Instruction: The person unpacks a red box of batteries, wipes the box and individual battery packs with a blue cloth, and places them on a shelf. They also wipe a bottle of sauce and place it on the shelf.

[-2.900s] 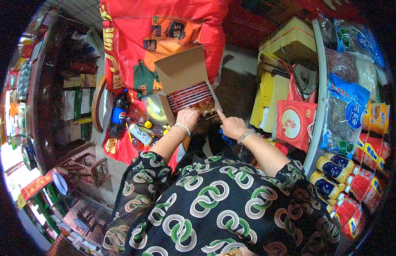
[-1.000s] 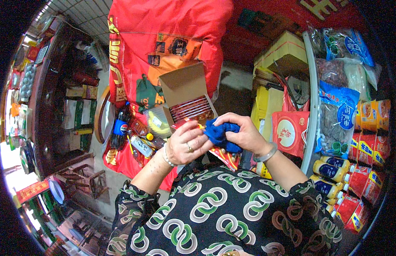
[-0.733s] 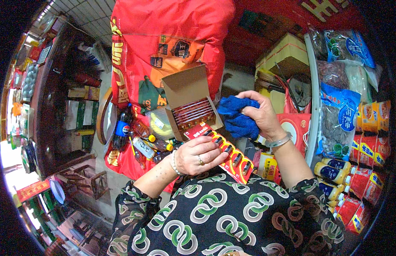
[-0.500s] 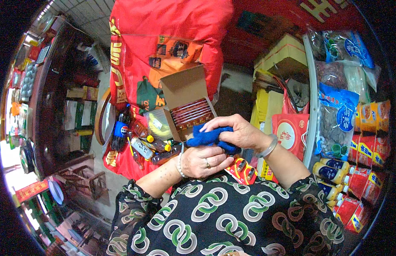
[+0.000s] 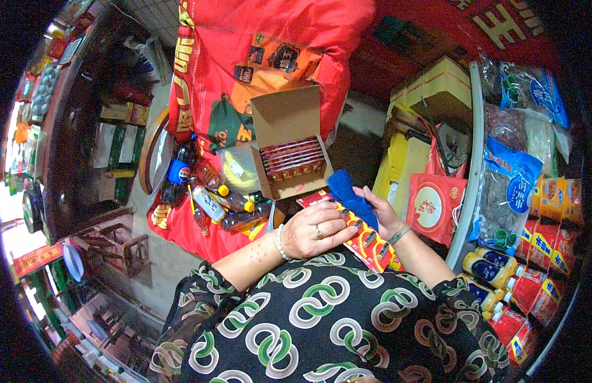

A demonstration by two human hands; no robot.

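Note:
My left hand (image 5: 314,231) lies over a red and yellow blister card (image 5: 367,246), its fingers closed on the card's near side. Several small dark pieces sit in a row along the card; I cannot make out their kind. Holding a bunched blue cloth (image 5: 351,199), my right hand (image 5: 388,220) is at the card's right edge, its thumb and fingers round the cloth. Just beyond both hands stands a cardboard box (image 5: 289,188) with its lid up. Several similar red cards (image 5: 293,156) are packed upright inside it.
Left of the box are a cola bottle (image 5: 180,172) and several smaller bottles (image 5: 229,203) on a red cover (image 5: 200,237). A red gift bag (image 5: 434,207) stands to the right, beside a shelf of packets (image 5: 507,185). A wooden stool (image 5: 125,252) is at the left.
The blue cloth has moved right and now hangs from my right hand, off my left. The blister card has come up into view under my left hand.

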